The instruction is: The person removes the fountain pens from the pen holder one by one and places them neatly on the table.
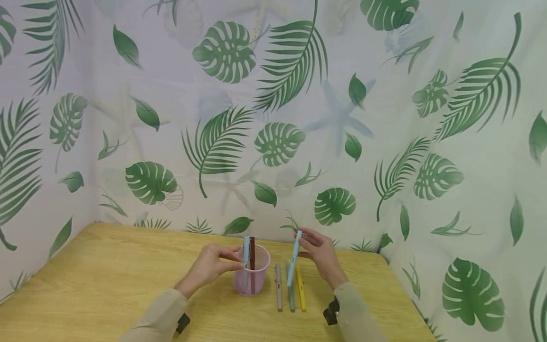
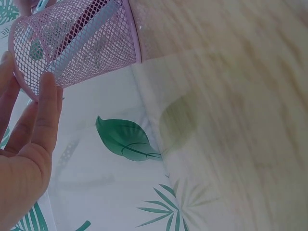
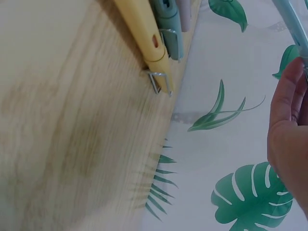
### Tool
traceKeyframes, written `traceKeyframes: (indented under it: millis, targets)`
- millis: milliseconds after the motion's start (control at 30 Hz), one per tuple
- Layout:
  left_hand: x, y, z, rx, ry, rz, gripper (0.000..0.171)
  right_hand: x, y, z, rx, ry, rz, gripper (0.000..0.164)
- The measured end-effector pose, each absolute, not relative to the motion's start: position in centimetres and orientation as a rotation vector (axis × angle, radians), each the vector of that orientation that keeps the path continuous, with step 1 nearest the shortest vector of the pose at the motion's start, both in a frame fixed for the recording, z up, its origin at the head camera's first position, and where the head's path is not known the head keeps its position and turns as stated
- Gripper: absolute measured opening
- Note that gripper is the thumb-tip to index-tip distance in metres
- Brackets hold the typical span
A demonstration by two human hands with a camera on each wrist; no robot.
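Observation:
My left hand holds the rim of a pink mesh pen cup, which stands on the table. In the left wrist view its fingertips sit at the mouth of the cup. Inside the cup a light blue pen and a dark red pen stand upright. A second light blue pen is pinched near its top by my right hand. It tilts above the table, its lower end overlapping a green pen in the head view.
A greyish-pink pen and a yellow pen lie either side of the green pen, right of the cup. All rest on the wood-grain table. A leaf-print cloth hangs behind the table.

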State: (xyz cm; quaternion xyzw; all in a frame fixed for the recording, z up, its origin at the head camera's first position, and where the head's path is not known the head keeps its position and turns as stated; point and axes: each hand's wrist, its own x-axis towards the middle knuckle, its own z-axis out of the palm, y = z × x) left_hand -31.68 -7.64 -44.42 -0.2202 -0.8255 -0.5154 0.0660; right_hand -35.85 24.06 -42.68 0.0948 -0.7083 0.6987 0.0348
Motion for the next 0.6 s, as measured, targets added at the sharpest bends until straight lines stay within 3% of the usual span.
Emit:
traceKeyframes:
  millis: [600]
  targets:
    - [-31.6, -7.6, -44.4, -0.694, -2.488, -1.525, 0.011, -35.8, 26.0, -44.2, 0.110, -2.415, 2.094, 0.047]
